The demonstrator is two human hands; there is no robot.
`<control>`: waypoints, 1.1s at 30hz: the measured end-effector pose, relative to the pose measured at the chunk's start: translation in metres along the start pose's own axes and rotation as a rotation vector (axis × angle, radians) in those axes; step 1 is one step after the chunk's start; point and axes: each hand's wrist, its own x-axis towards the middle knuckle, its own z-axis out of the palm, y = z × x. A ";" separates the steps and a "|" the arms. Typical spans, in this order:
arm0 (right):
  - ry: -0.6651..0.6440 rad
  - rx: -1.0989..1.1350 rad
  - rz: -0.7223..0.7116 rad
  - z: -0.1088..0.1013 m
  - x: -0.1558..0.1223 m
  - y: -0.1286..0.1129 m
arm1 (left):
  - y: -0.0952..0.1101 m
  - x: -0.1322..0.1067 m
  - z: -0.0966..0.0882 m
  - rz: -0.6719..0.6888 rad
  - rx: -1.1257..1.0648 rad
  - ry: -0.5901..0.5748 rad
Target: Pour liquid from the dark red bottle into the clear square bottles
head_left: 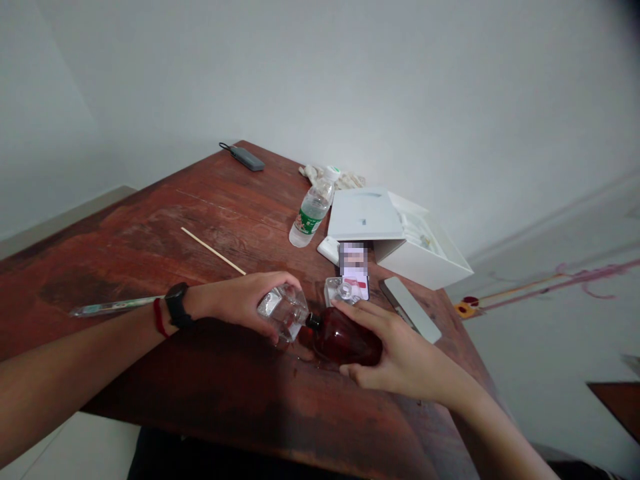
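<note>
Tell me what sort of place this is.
Probably a room in a home, though that isn't certain: a scuffed wooden table beside a plain pale wall, with a phone and a green-labelled bottle on it.

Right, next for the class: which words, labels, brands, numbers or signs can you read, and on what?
None readable.
Water bottle: green label, print too small.
Phone: screen partly pixelated, the rest too small.
White box: faint marks, too blurred.
Clear bottle, dark red bottle: no readable text.
</note>
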 end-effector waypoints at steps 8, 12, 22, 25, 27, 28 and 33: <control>-0.009 0.012 -0.010 -0.003 0.002 -0.004 | -0.001 0.000 0.000 0.006 0.003 0.002; -0.013 0.015 -0.016 -0.004 0.002 -0.005 | -0.001 0.000 0.000 0.002 0.005 0.000; 0.016 -0.014 -0.047 -0.004 0.002 -0.005 | -0.001 -0.001 0.000 -0.005 -0.018 -0.001; 0.009 -0.019 -0.049 -0.004 0.003 -0.005 | -0.001 0.000 0.000 -0.004 -0.045 -0.012; -0.001 -0.019 -0.035 -0.005 0.003 -0.006 | 0.000 0.000 0.000 0.001 -0.046 -0.011; -0.007 -0.019 -0.028 -0.005 0.003 -0.007 | 0.000 0.000 0.000 0.002 -0.039 -0.007; -0.002 -0.027 -0.027 -0.005 0.003 -0.007 | 0.001 0.000 0.000 0.012 -0.035 0.002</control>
